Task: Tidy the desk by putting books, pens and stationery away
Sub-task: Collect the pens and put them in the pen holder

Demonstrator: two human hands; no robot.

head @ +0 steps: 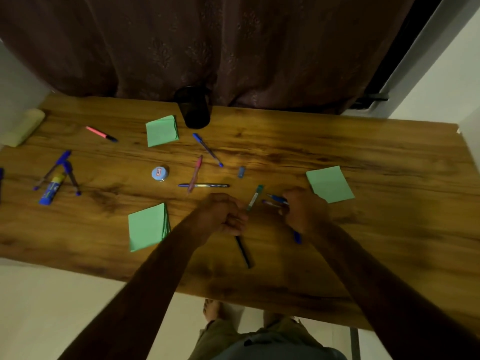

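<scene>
Green note pads (330, 183), brown wood-grain desk (285, 141)

**No text can be read**

The round tin (160, 173) has a red label with pale letters on its lid, too blurred to read. The glue stick (52, 188) carries yellow and blue print, also unreadable. The green pen (255, 197) has a white strip on its barrel, with any marking too small to tell.

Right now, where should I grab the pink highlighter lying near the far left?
Pinch the pink highlighter mid-barrel from straight above, gripping across its thin sides. It lies flat and alone on the desk, so both sides are free.
</scene>
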